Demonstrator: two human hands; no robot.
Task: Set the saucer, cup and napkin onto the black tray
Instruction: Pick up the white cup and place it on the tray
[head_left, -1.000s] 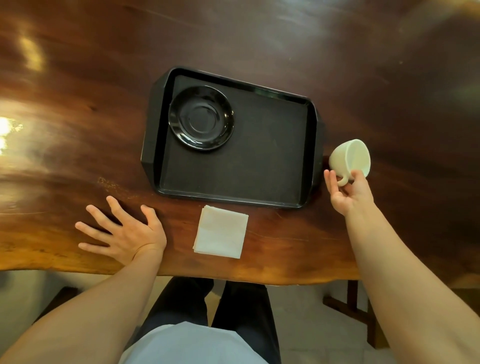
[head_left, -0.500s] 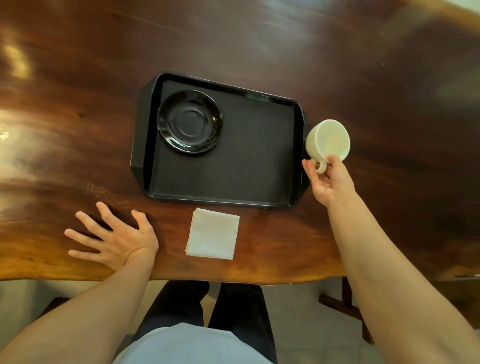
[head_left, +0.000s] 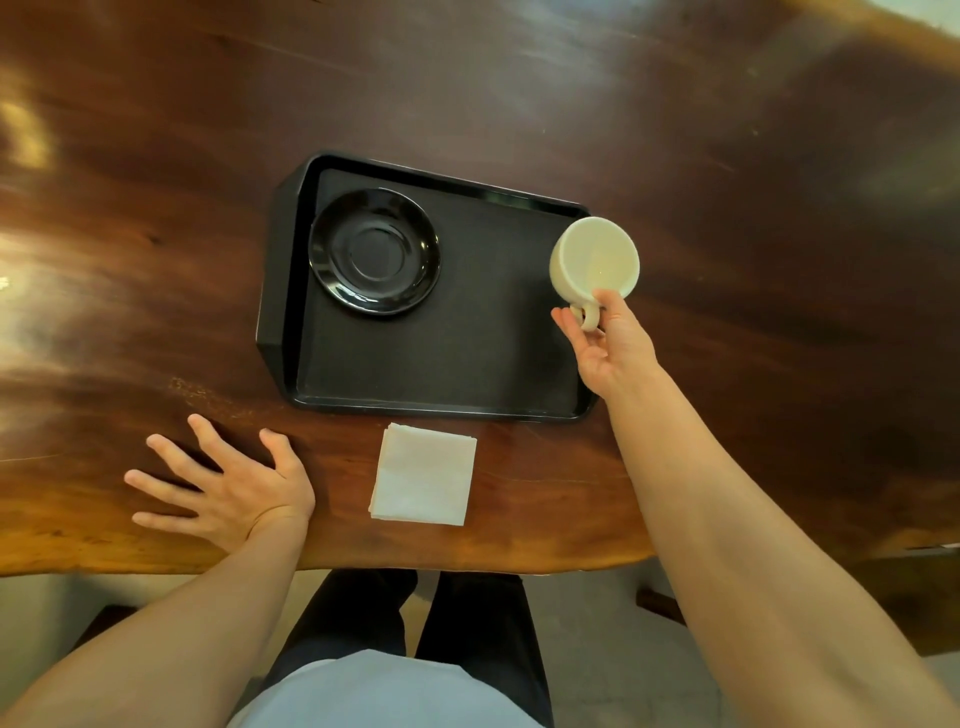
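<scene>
A black tray (head_left: 467, 374) lies in the middle of the wooden table. A glossy black saucer (head_left: 374, 251) rests in the tray's far left corner. My right hand (head_left: 608, 343) grips a cream cup (head_left: 595, 262) by its handle; the cup hangs in the air over the tray's right edge, its mouth turned toward me. A folded white napkin (head_left: 423, 480) lies on the table just in front of the tray's near edge. My left hand (head_left: 228, 486) rests flat on the table, fingers spread, left of the napkin and holding nothing.
The dark wooden table (head_left: 727, 182) stretches far beyond the tray on all sides. Its near edge (head_left: 467, 564) runs just above my lap. A dark wooden piece (head_left: 660, 603) stands on the floor at the lower right.
My right hand has carried the cup leftward from beside the tray to above its right edge. The left hand, saucer and napkin have stayed in place.
</scene>
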